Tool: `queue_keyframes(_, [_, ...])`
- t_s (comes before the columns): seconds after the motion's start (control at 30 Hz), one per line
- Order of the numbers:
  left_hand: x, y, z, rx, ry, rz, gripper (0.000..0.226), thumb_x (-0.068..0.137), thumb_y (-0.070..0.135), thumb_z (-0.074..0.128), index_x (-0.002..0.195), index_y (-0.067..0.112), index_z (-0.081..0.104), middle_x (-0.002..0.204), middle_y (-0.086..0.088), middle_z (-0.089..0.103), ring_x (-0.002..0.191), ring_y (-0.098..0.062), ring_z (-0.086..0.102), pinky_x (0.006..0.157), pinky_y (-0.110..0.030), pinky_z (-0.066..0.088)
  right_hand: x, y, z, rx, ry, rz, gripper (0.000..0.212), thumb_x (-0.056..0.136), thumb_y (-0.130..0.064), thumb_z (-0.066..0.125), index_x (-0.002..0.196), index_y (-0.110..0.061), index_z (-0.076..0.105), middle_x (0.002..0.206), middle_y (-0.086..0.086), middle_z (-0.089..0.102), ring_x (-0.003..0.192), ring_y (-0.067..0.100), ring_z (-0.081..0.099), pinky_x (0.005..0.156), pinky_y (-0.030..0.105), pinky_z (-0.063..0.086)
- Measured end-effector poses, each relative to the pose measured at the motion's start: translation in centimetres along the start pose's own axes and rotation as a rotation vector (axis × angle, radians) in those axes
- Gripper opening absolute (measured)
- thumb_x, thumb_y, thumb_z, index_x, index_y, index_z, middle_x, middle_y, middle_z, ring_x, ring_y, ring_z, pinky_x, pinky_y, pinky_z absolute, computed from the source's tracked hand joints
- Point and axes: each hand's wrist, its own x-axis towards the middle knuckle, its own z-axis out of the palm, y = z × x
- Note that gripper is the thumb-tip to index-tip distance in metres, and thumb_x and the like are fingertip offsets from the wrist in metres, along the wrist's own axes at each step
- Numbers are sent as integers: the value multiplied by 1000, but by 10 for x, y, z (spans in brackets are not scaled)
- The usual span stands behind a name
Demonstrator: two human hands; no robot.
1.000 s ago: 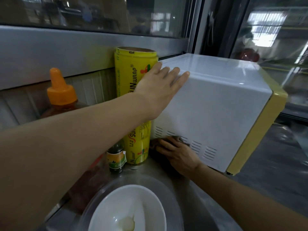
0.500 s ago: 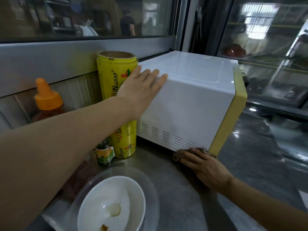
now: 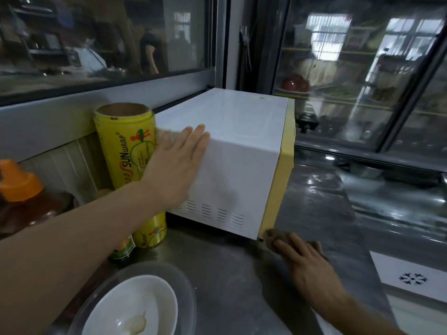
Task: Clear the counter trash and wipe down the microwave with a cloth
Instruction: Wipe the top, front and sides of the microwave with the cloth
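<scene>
1. Microwave (image 3: pixel 232 165): white box with a yellow front, standing on the steel counter (image 3: pixel 217 274) against the window wall; its long axis runs from the back wall out toward me and to my right, and the yellow door frame faces right, away from the yellow roll.
2. Cloth (image 3: pixel 272 238): brown rag bunched at the lower front corner of the microwave, touching the bottom of the yellow frame and lying on the counter; it sits just ahead of my right fingertips, so the oven's front face lies up and to the right of it.
3. Right hand (image 3: pixel 307 264): palm down on the cloth, fingers curled over it and pressing it to the corner. This is the nearer hand to the door side; I judge the coming wipe turns on carrying the cloth around that corner.
4. Left hand (image 3: pixel 179 165): flat against the white side panel near its rear top edge, fingers straight and close together, bracing the box; it holds nothing.
5. Cling-wrap roll (image 3: pixel 128 146): upright, just beside the microwave's rear side, behind my left wrist.
6. Small jar (image 3: pixel 122 250): partly hidden under my left forearm, at the foot of the roll.
7. Sauce bottle (image 3: pixel 19 184): orange cap, far left.
8. White bowl (image 3: pixel 135 308): inside a clear dish, near me.
</scene>
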Motion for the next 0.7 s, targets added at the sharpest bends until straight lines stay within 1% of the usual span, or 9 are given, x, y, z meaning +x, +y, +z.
queue_keyframes(0.1, [-1,13,-8,-125,23,47,121,78,43,67,141,13,-31,154,-8,-26,146,-27,-10,116,-49,10,-1,-10,-34,232,250,190,61,58,9,66,117,-5,63,137,5,44,123,32,43,97,47,47])
queue_keyframes(0.2, [6,19,-16,-157,55,86,122,77,45,68,140,19,-34,155,-5,-25,146,-25,-11,115,-50,5,27,-31,-91,604,496,416,42,88,-9,51,130,-7,53,147,-5,30,135,13,28,111,13,20])
queue_keyframes(0.3, [14,23,-19,-152,67,106,117,79,39,67,142,20,-30,157,-4,-17,146,-26,-8,115,-50,5,65,-46,-116,955,425,503,63,90,-33,35,148,-15,22,155,-17,-2,140,-4,1,115,13,11])
queue_keyframes(0.37, [16,24,-17,-151,82,109,114,79,34,66,144,20,-27,157,-3,-13,146,-26,-5,114,-50,7,83,-52,-116,957,328,502,69,91,-23,34,151,-12,0,157,-7,-16,134,-11,-11,106,0,-3])
queue_keyframes(0.43, [16,23,-15,-135,96,111,113,79,34,66,144,20,-25,157,-4,-10,146,-26,-2,114,-50,8,92,-55,-107,833,340,519,73,93,-5,41,149,-7,-4,158,6,-10,132,-9,-5,95,-9,-7])
queue_keyframes(0.5, [17,23,-12,-129,113,120,115,77,37,67,144,20,-25,157,-4,-10,145,-27,-1,114,-50,9,97,-52,-99,718,409,565,72,92,-4,48,150,-7,5,156,10,9,132,2,14,101,-3,9])
queue_keyframes(0.57, [18,23,-10,-132,125,123,118,76,42,68,143,20,-26,156,-5,-9,144,-28,1,114,-50,10,104,-44,-95,616,450,623,67,89,-8,54,147,-9,19,144,11,30,125,18,34,99,24,36])
queue_keyframes(0.63, [18,25,-7,-140,137,120,119,74,44,68,143,19,-26,154,-7,-9,143,-29,2,113,-51,13,116,-39,-91,505,507,665,59,86,-14,58,138,-6,32,130,14,42,117,27,43,92,41,42])
queue_keyframes(0.7, [19,28,-2,-158,161,110,120,73,41,69,143,18,-26,153,-9,-9,142,-31,3,113,-53,14,125,-39,-86,443,567,690,50,86,-16,58,131,-1,40,123,17,47,113,31,44,93,43,39])
